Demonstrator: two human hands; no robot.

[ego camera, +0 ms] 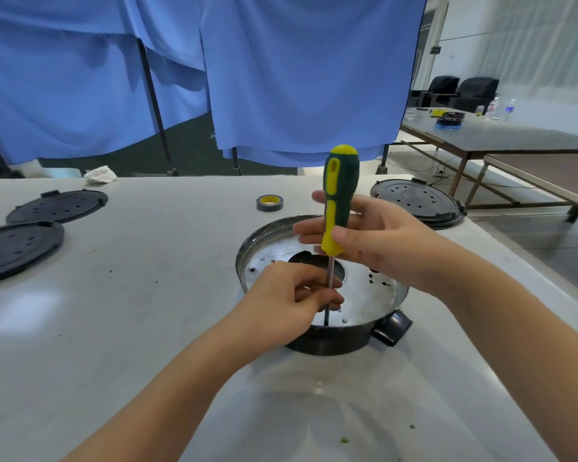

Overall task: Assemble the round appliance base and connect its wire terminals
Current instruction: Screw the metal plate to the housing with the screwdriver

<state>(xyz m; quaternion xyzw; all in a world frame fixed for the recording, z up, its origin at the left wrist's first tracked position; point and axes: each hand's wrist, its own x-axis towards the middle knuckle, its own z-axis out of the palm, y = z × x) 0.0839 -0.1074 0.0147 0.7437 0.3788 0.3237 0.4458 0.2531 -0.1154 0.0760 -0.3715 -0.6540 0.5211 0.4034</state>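
The round appliance base [321, 285] sits upside-up on the pale table [147, 295], a shallow metal pan with a dark outer wall, a large hole in its middle and a black tab sticking out at its near right side. A screwdriver [339, 198] with a green and yellow handle stands upright over the base, its thin shaft running down to the pan floor near the front rim. The right hand [374, 241] grips the lower part of the handle, thumb in front and fingers curled behind it. The left hand [291, 298] is just below, over the near left part of the base, with its fingertips pinched around the shaft; whether it also holds a screw I cannot tell. Beyond the base, toward the far edge of the table, lies a roll of tape [269, 202]. To the right of the base and a little farther back rests 1 black round cover [417, 201] with small holes. Well to the left of the base lie 2 more black covers [34, 228], one partly overlapping the other. A crumpled white cloth [100, 175] sits at the far left edge of the table, and blue curtains [214, 78] hang behind it.
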